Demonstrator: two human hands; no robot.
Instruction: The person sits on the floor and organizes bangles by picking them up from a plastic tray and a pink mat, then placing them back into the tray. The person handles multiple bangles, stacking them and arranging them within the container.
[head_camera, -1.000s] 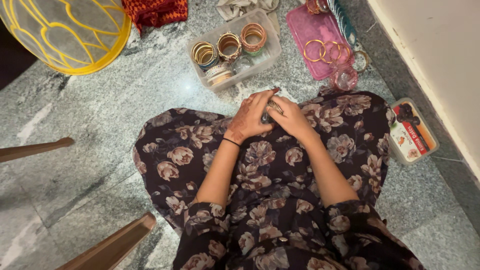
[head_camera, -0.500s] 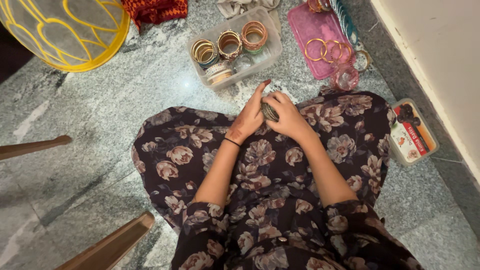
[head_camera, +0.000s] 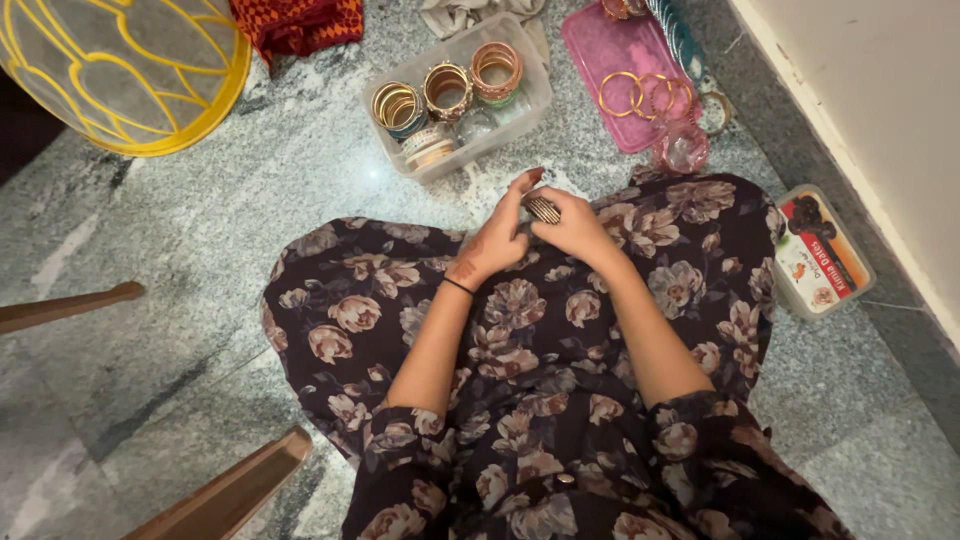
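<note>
Seen from the head camera, a person in a dark floral dress (head_camera: 560, 400) sits on a grey speckled stone floor (head_camera: 200, 260), both hands brought together over the lap. Between them sits a stack of metallic bangles (head_camera: 544, 209): the right hand (head_camera: 580, 228) is curled around the stack from the right, while the left hand (head_camera: 497, 235), patterned with henna and wearing a thin black band at the wrist, presses against it from the left with its fingers stretched toward the far side. Just beyond the hands, a clear plastic box (head_camera: 535, 100) holds several upright bundles of bangles in gold, copper and green tones. To its right lies a pink tray (head_camera: 610, 50) with loose gold bangles on it. A small lidded container (head_camera: 822, 255) rests at the right, beside the pale wall (head_camera: 880, 120). At far left lies a round grey cushion with yellow lines (head_camera: 120, 70), with a red patterned cloth (head_camera: 300, 25) just to its right.
</note>
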